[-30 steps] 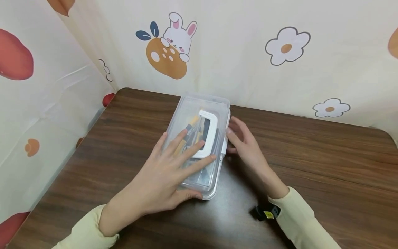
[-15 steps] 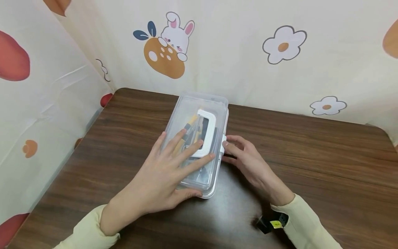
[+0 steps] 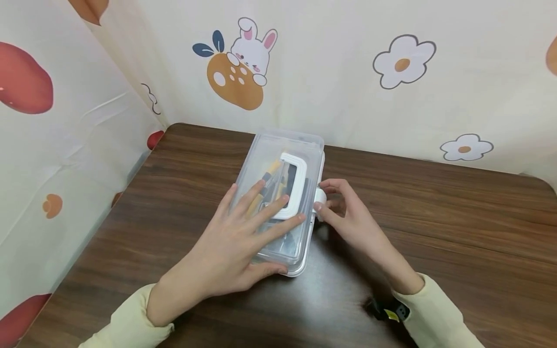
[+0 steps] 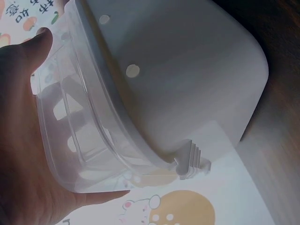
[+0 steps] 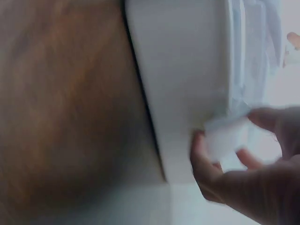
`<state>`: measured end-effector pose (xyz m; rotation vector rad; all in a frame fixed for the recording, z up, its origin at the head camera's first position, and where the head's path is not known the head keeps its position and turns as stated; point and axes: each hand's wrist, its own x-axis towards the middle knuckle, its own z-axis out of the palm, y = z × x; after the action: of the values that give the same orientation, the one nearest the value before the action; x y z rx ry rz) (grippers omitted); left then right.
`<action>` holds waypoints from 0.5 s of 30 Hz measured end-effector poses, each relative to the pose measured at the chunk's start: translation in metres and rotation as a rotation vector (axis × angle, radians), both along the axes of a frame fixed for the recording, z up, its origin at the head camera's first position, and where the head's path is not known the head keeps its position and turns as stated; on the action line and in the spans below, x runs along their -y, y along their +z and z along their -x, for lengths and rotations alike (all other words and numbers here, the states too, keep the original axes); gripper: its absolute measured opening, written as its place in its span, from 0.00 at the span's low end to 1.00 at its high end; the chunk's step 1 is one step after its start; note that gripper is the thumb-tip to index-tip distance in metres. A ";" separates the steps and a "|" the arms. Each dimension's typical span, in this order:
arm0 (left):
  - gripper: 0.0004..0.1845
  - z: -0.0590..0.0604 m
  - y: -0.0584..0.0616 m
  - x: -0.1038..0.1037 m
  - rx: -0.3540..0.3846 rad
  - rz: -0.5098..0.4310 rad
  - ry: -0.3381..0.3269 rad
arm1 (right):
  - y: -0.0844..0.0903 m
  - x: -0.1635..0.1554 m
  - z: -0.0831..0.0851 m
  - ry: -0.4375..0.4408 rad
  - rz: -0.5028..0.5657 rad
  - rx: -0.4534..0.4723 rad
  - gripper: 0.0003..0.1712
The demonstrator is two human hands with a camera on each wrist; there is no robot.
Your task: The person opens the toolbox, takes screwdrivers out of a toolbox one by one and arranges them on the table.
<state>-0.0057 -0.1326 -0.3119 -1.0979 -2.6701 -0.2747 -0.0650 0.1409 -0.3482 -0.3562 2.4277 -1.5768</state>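
Note:
A storage box (image 3: 265, 159) with a clear lid and a white handle (image 3: 295, 193) lies on the brown table (image 3: 435, 217); dark and yellow tools show through the lid. My left hand (image 3: 256, 217) lies flat on the lid with straight fingers, its thumb at the near edge. The left wrist view shows the palm (image 4: 18, 140) against the clear lid (image 4: 79, 140) above the white base (image 4: 187, 70). My right hand (image 3: 330, 203) pinches the white latch (image 3: 319, 197) on the box's right side. Thumb and fingers (image 5: 201, 159) curl round that latch (image 5: 225, 138) in the right wrist view.
Cream curtains printed with a rabbit (image 3: 250, 46) and flowers (image 3: 402, 63) close off the table's back and left sides. A black band with a yellow tag (image 3: 389, 311) sits at my right wrist. Bare wood lies right of the box.
My right hand went from open beside the box to curled round the side latch. The left hand has stayed flat on the lid.

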 end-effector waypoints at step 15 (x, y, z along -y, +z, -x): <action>0.47 0.000 -0.001 0.000 -0.035 0.062 -0.006 | 0.013 -0.021 0.003 0.119 -0.390 -0.276 0.30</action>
<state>-0.0062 -0.1322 -0.3128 -1.1187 -2.6613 -0.1728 -0.0684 0.1618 -0.3348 -0.6632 2.7821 -1.0288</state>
